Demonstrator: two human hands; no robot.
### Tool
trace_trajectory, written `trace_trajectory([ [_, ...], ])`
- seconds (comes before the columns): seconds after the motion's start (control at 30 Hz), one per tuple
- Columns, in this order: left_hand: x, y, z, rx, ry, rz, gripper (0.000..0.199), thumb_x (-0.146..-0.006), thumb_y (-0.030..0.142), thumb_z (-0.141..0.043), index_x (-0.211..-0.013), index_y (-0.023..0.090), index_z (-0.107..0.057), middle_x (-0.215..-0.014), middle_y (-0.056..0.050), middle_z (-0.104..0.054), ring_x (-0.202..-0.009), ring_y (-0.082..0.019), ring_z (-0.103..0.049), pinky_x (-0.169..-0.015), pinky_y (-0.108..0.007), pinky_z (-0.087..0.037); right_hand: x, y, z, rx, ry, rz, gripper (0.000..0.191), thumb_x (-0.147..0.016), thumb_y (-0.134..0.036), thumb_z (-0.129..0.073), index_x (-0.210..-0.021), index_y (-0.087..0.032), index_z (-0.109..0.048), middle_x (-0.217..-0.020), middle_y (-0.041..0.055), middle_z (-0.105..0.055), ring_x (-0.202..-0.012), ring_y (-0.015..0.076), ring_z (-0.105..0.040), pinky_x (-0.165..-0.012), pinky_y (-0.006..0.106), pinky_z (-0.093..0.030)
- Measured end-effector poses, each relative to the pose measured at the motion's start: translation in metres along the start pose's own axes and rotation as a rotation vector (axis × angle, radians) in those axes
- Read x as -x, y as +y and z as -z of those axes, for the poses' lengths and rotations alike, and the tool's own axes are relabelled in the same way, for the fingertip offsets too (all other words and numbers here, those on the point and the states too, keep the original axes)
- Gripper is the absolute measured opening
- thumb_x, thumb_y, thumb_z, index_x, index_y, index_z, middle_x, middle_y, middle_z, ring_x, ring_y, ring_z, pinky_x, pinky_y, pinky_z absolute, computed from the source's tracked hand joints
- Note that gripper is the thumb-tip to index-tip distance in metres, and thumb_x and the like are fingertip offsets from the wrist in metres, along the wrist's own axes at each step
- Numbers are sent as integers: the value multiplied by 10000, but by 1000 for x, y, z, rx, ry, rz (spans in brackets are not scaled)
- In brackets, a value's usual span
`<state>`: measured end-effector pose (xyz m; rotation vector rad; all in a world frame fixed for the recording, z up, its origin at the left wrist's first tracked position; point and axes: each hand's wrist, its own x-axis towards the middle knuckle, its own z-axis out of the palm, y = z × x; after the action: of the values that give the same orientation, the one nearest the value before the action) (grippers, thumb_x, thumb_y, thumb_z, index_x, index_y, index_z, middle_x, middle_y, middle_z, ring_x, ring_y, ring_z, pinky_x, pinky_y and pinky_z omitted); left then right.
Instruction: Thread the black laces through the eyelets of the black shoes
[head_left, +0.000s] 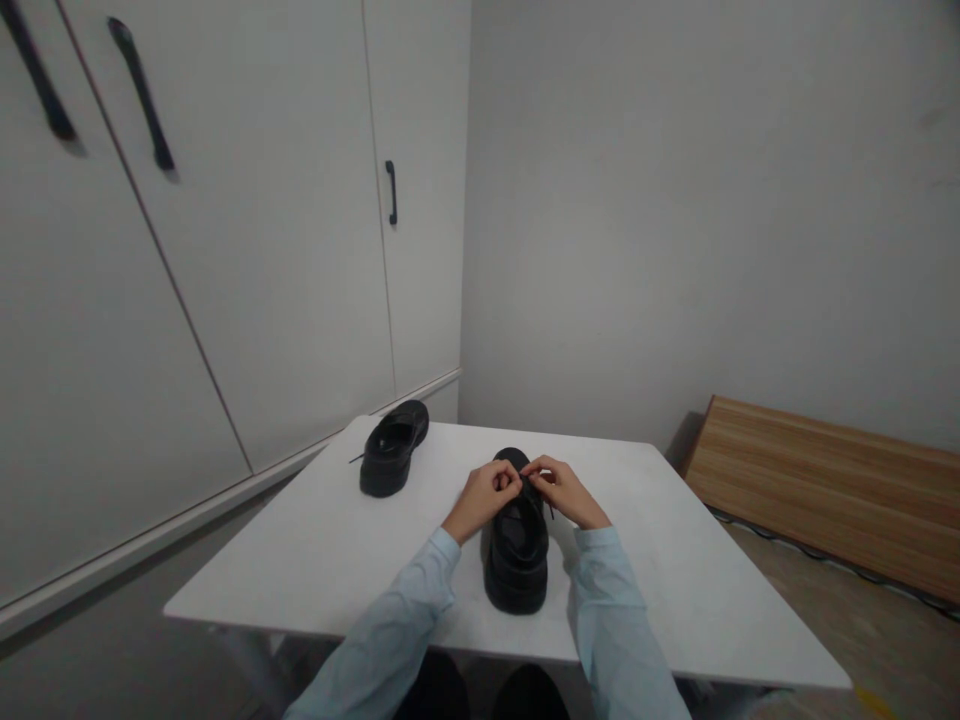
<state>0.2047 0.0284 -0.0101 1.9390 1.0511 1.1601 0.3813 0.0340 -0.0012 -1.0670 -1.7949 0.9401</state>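
A black lace-up shoe (517, 575) stands on the white table in front of me, its toe pointing away and its heel towards me. Over its lacing area, my left hand (491, 492) is closed in a pinch, thumb against index finger. My right hand (559, 488) pinches from the other side, and the two sets of fingertips nearly meet. Both appear to grip the black shoelace (552, 512), of which a thin end hangs below the right fingers. Most of the lace is hidden or too small to follow.
A second black shoe (386, 465) sits at the table's back left, a lace end sticking out to its left. The white table (360, 570) reaches close to white cabinets (285, 250) on the left. Wood-grain boards (817, 490) lean against the wall at right.
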Motion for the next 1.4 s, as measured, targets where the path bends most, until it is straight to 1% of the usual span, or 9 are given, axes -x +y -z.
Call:
trace_trajectory([
  [0.17,0,-1,2,-22,15,-17,134,-727,267,-574,-715,152,-643,-585,37,-471,-579,-103,-422,-570,-213,-317,3,3,8,-59,-137,-10,129,-700,-199,-558,-826,-174,-555,-740,-19,-526,-521,76,-479,-437,195,-393],
  [0.27,0,-1,3,-14,8,-2,146,-728,273,-578,-719,148,-652,-584,33,-490,-576,-103,-430,-571,-215,-323,5,-6,11,14,-136,7,95,-652,-184,-584,-741,-161,-557,-820,11,-533,-585,89,-500,-445,198,-383],
  [0.47,0,4,6,-5,-11,37,172,-724,292,-584,-721,138,-661,-581,23,-516,-570,-105,-439,-574,-220,-333,10,-24,13,34,-182,-81,17,-694,-151,-535,-708,-160,-534,-586,-50,-506,-486,60,-414,-458,184,-299],
  [0.6,0,3,6,-9,-14,26,174,-731,290,-582,-729,137,-664,-591,20,-533,-573,-104,-441,-569,-219,-333,15,-24,14,-61,-361,-134,159,-774,-251,-529,-674,-137,-574,-423,-83,-396,-391,48,-306,-404,194,-188],
  [0.7,-1,-1,5,-22,-12,23,182,-739,298,-582,-725,135,-660,-601,14,-550,-577,-105,-440,-555,-217,-324,17,-22,14,-177,-423,-134,285,-834,-348,-499,-836,-106,-649,-399,-100,-341,-370,46,-250,-398,205,-155],
  [0.8,-1,-3,5,-27,-18,18,196,-751,314,-581,-730,135,-656,-619,7,-580,-583,-108,-455,-558,-217,-332,17,-18,12,-277,-386,-136,341,-828,-367,-520,-961,-89,-667,-421,-94,-362,-380,45,-262,-404,208,-169],
  [1.0,0,-1,11,-78,-27,-71,192,-789,319,-583,-808,154,-678,-688,-4,-608,-635,-120,-506,-602,-222,-379,22,-8,6,-360,-267,-234,377,-748,-335,-601,-1036,-104,-677,-447,-68,-449,-365,38,-284,-385,208,-142],
  [1.23,1,5,12,-126,-40,-234,174,-829,219,-560,-889,199,-722,-957,-60,-670,-861,-167,-612,-781,-275,-467,40,-10,-10,-435,-9,-278,390,-714,-346,-598,-1005,-108,-700,-434,-63,-427,-357,45,-285,-380,217,-126],
  [1.4,3,6,11,-80,-19,-233,191,-814,162,-564,-890,199,-735,-935,-59,-702,-856,-178,-641,-768,-281,-485,52,-16,-25,-559,168,-329,404,-697,-322,-612,-1034,-112,-686,-452,-76,-378,-392,41,-247,-416,216,-122],
])
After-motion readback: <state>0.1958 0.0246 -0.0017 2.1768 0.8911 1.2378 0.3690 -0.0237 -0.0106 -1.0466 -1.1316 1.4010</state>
